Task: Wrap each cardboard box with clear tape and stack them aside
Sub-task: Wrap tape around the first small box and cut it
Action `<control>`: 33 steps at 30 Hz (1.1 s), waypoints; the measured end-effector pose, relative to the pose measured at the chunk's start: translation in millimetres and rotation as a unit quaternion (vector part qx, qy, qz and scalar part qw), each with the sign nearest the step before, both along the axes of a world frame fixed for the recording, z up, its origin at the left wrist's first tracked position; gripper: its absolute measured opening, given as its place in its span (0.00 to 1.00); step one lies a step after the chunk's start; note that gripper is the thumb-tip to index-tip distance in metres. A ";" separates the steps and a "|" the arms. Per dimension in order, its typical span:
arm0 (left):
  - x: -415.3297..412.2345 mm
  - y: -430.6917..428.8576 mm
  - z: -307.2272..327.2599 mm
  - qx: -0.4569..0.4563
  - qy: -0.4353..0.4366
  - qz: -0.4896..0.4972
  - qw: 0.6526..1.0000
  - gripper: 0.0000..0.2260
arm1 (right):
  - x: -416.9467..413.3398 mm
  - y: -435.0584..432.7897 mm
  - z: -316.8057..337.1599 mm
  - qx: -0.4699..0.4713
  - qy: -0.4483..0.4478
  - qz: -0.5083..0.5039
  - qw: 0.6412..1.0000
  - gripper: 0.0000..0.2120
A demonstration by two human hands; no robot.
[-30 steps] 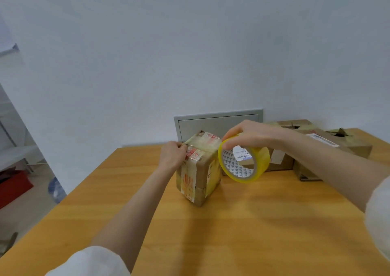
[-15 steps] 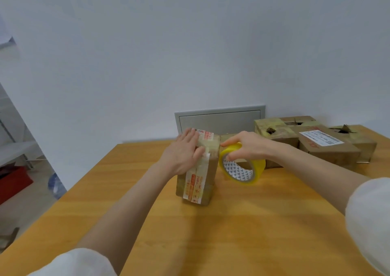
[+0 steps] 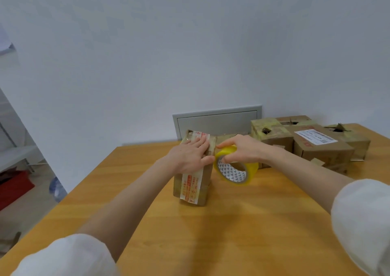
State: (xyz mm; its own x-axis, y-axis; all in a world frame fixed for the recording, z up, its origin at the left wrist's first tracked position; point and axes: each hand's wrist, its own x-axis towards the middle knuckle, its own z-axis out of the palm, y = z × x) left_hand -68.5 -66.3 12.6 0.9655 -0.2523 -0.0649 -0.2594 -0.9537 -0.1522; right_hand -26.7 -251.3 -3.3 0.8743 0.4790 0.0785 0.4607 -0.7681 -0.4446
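A pale wall (image 3: 190,54) fills the upper half of the frame. Below it a wooden table (image 3: 232,233) spreads across the whole lower half. At the right edge of the table sits a huddle of cardboard boxes (image 3: 274,136), pushed against one another; the nearest of these bears a white shipping label (image 3: 315,137), and two show torn holes in their tops. A grey panel (image 3: 217,124) stands against the wall behind the table, just right of centre.

In the middle of the frame stands the small cardboard box (image 3: 191,186) being wrapped – upright on the table, with a strip of red-printed tape running down its near face. The left hand (image 3: 190,155) lies flat on its top, fingers straight and together, pressing down. The right hand (image 3: 242,149) grips the yellow-tinted tape roll (image 3: 234,175) from above, fingers curled over the rim (one hooks into the core), and holds the roll just beside the box's upper right edge, clear of the table. Whether tape runs from roll to box cannot be told.
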 end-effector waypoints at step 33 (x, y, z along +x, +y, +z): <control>-15.6 40.0 -36.2 -0.655 -0.015 0.191 0.731 0.15 | -10.7 21.2 37.8 0.248 0.023 0.067 0.966 0.30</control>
State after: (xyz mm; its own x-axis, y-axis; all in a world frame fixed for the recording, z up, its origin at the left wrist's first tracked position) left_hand -84.1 -26.3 -23.6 0.9776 0.2100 0.0139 0.0482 -0.2881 0.9564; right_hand -37.5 -230.2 34.6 0.8151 0.5015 0.2900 0.5121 -0.3897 -0.7655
